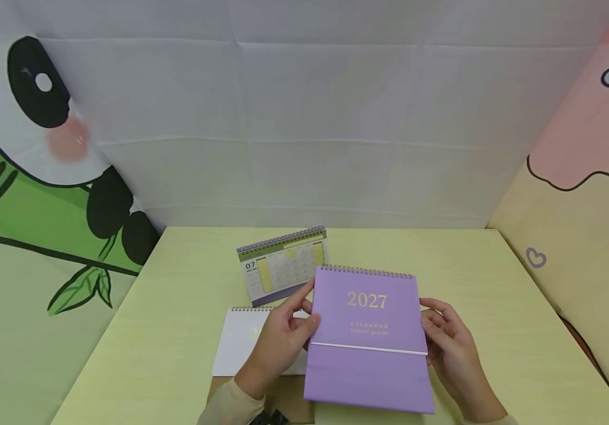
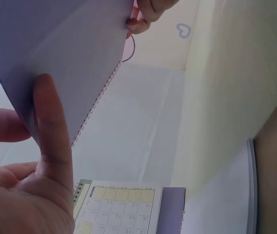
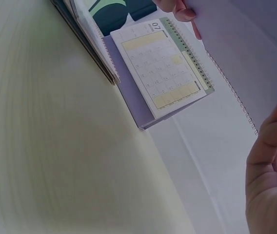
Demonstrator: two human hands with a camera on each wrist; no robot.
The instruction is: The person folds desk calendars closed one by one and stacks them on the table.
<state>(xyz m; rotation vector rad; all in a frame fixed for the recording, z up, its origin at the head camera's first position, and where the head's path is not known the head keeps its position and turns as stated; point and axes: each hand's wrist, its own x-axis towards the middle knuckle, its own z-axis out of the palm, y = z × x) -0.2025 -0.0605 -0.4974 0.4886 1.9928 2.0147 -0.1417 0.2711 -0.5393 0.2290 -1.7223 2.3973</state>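
A purple spiral-bound 2027 desk calendar [image 1: 367, 378] is held up in front of me, its cover facing me and its coil along the top. My left hand [image 1: 283, 336] pinches its left edge, thumb in front and fingers behind. At the right edge my right hand [image 1: 450, 348] grips it with curled fingers. Both wrist views show the calendar's plain back [image 2: 80, 53]. Behind it stands another desk calendar [image 1: 285, 265] with a green header, showing month 07. A white calendar [image 1: 237, 342] with a brown base lies under my left forearm, partly covered.
The pale yellow tabletop [image 1: 495, 295] runs back to a white cloth wall [image 1: 336, 118]. Cartoon-printed panels flank it, green at left [image 1: 33, 189] and pink at right [image 1: 586, 130]. A small black object [image 1: 269, 418] shows at the bottom edge beside my left sleeve.
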